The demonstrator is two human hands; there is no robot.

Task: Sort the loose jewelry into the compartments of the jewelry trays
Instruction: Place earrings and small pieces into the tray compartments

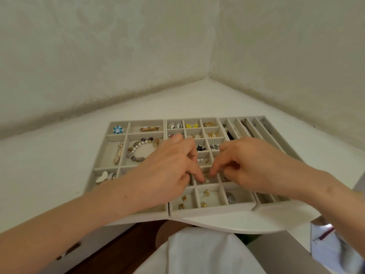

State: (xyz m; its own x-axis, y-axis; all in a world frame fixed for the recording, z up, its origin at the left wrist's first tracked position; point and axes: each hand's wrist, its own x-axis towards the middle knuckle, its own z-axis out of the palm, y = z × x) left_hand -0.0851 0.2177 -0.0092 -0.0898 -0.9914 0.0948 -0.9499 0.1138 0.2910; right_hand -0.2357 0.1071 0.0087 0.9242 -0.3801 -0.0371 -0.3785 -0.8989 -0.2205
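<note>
White corner table, three grey trays (167, 209) along its front edge. Both the left hand (169, 171) and right hand (250, 167) pinch one tiny earring (206, 178) over a middle-tray compartment. Fumble it and I reckon it drops into the neighbouring cell.

Three grey compartment trays (138, 211) sit side by side on the white table, holding a bead bracelet (141, 149), earrings (205, 194) and brooches (118, 129).

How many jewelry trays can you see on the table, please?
3, side by side: the left tray with large compartments, the middle tray with small square ones, where both hands meet, and the right tray with long narrow slots, partly hidden by the right hand.
</note>
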